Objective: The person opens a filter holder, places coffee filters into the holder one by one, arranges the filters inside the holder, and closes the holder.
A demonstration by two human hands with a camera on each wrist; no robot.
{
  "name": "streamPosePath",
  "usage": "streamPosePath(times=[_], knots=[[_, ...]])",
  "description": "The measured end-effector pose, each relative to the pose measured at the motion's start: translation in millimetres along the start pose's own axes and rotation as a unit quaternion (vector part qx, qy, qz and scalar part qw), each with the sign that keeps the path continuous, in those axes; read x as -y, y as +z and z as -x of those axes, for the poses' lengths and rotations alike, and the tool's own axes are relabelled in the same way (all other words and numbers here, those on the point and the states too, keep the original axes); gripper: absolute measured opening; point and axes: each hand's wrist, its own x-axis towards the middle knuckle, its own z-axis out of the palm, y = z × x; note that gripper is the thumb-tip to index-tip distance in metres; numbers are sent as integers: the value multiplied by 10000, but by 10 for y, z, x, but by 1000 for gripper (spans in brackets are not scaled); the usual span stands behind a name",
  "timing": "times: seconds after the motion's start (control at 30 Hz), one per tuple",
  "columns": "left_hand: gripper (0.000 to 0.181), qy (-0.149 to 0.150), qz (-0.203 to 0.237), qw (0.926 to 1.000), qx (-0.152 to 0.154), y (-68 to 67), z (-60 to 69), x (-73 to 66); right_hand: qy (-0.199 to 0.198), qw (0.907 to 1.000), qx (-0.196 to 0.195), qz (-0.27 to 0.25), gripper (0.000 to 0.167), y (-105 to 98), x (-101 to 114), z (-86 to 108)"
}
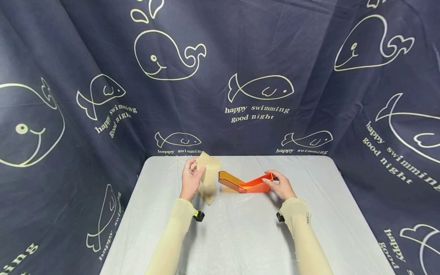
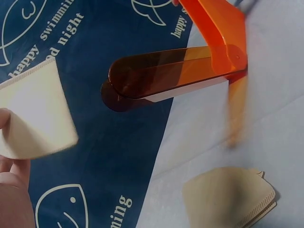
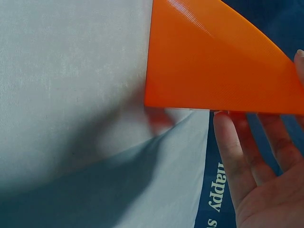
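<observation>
Left hand (image 1: 191, 180): pinching a filter (image 2: 42, 109), thumb against fingers.
Right hand (image 1: 283, 188): clamped on the orange box (image 3: 204, 66).
Amber lid (image 1: 229, 180): angled out from box.
Stack (image 2: 225, 197): lying on table (image 1: 240, 236).

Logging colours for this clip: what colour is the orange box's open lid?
The lid is see-through amber-brown, showing best in the left wrist view.

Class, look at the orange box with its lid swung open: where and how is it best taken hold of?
Probably grip the orange box at its right end, coming from the right, thumb and fingers across its upright walls. The amber lid juts out from the left end, making that side awkward. The right hand holds this right end.
</observation>
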Motion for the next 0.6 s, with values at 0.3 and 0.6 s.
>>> streamPosePath(times=[0.3,0.6], knots=[[30,-200,-408,9989,-146,16,10,-26,-13,10000,-12,-12,45,2,-5,-12],[29,-23,-608,9980,-190,5,5,8,-4,10000,7,19,45,4,-18,-15]])
